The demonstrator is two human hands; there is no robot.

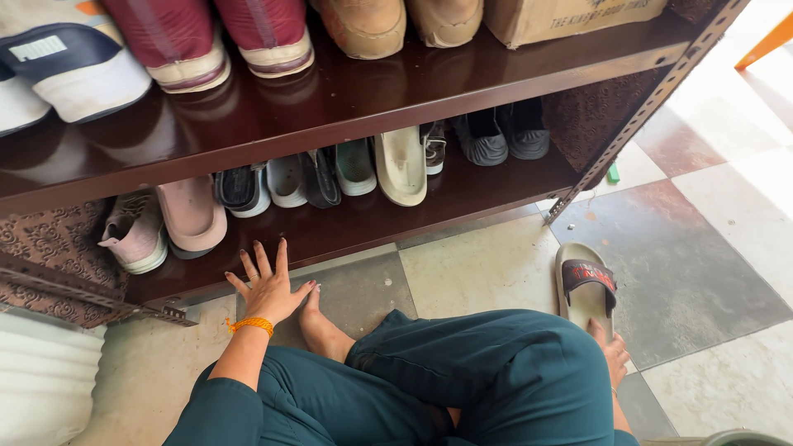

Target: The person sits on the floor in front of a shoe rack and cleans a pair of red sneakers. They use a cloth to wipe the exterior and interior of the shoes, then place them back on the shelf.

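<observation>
You're sitting at the shoe rack (347,107). Your left hand (268,289) is resting flat, fingers spread, holding nothing, on the lower shelf edge (347,239). Your right hand (613,351) is touching the heel of the slipper (585,289) on the floor; grip mostly hidden, can't tell. Next looks like lifting it, needing a firm hold.

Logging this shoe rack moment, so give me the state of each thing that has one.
left hand: open, fingers spread, flat by the lower shelf edge
right hand: on the heel of the slide sandal, grip unclear
slide sandal: flat on the floor, sole down
cardboard box: closed, on top shelf
</observation>
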